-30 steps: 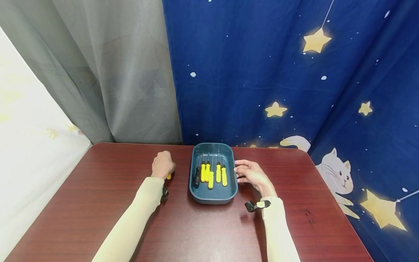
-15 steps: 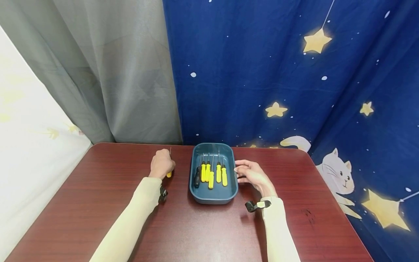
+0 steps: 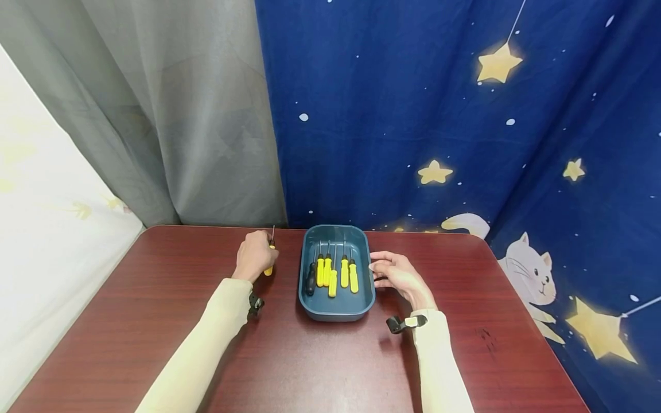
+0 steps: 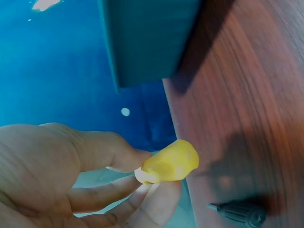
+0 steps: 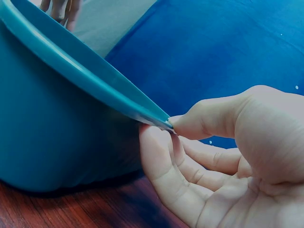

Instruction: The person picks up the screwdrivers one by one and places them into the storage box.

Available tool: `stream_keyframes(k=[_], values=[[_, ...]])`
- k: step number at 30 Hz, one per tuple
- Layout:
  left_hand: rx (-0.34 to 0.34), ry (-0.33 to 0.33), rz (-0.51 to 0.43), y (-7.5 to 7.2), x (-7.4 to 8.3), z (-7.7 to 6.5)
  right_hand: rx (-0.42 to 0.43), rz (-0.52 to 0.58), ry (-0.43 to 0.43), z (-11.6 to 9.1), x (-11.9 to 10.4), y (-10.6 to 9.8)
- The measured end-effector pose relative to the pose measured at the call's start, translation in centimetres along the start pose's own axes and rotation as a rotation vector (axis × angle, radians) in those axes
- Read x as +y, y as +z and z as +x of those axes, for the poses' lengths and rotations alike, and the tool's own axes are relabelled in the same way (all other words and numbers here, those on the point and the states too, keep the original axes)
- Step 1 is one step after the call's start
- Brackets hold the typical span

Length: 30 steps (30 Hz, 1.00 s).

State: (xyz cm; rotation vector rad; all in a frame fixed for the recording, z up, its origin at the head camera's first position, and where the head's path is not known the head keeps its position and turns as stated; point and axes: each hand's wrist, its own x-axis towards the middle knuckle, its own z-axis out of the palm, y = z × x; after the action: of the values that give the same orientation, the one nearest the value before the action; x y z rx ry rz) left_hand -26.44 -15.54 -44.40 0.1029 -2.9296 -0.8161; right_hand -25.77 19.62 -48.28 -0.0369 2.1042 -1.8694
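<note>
My left hand (image 3: 253,255), left of the bin, pinches a yellow-handled screwdriver (image 3: 269,271) between thumb and fingers. Its thin shaft points toward the far table edge; in the left wrist view the handle end (image 4: 173,161) sticks out past the fingertips. A dark blue plastic bin (image 3: 337,316) stands at the middle of the table. Inside lie several yellow-handled screwdrivers (image 3: 333,284) and one black-handled screwdriver (image 3: 311,280), shafts pointing away from me. On the bin's right side, my right hand (image 3: 403,278) pinches the rim (image 5: 128,110) between thumb and forefinger.
Another black-handled screwdriver (image 4: 244,213) lies on the table near my left hand, hidden in the head view. The reddish-brown wooden table (image 3: 335,367) ends at grey (image 3: 217,143) and blue star-patterned curtains (image 3: 361,115). Each wrist wears a small black camera.
My left hand has shifted slightly with the yellow screwdriver, whose shaft and more of its handle now show beside the fingers. The right hand and bin stay put.
</note>
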Motion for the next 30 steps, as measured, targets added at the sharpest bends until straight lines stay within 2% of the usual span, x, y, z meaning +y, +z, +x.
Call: stream_keyframes(k=[9,17,19,26,30], values=[[-0.07,-0.08,-0.124,-0.8,1.3,-0.3,-0.003,0.004,-0.005,0.0,0.0,0.0],[-0.102,-0.105,-0.183,-1.1,2.2,-0.3,0.006,0.002,-0.005,-0.1,-0.1,0.1],[-0.108,-0.102,-0.202,-1.1,2.4,-0.3,0.008,-0.002,-0.004,-0.1,-0.1,0.1],[-0.102,-0.016,-0.278,-1.1,3.0,-0.4,0.013,0.002,0.003,0.0,0.0,0.1],[-0.115,-0.01,-0.344,-0.9,3.5,-0.5,0.018,-0.003,0.01,0.0,0.0,0.1]])
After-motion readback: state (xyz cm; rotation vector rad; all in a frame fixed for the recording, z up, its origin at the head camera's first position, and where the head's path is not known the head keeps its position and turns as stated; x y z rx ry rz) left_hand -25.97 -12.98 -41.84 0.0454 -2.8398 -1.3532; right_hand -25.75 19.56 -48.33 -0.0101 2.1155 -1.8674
